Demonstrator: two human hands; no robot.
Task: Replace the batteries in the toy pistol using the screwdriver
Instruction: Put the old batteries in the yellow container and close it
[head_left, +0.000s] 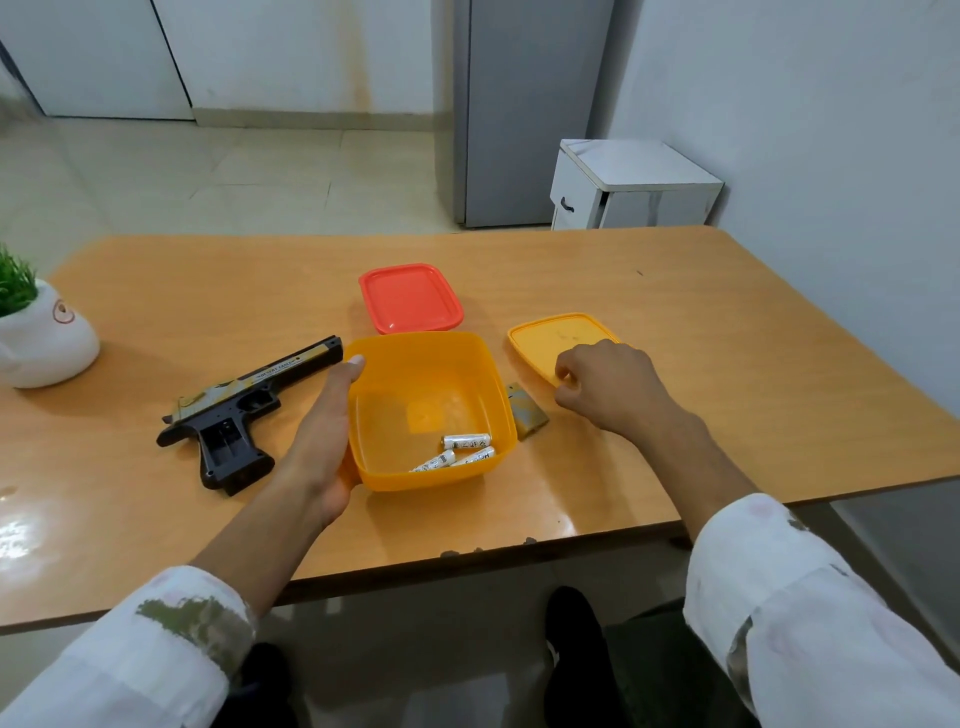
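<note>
Risk: if the left hand (324, 431) shoves too hard, the tub (431, 410) could tip and spill its batteries (466, 442). Pistol (244, 400) lies just left of that hand, which presses flat, fingers straight, against the tub's wall. Right hand (608, 387) curls over the lid (545, 338); whether it pinches anything is unclear.

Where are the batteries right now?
In the head view, three batteries lie in the near right corner of the orange container, which the left hand touches.

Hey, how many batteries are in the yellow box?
3 batteries, all in the near right corner of the yellow box: one farther back, two side by side against the front wall, which may hide more.
</note>
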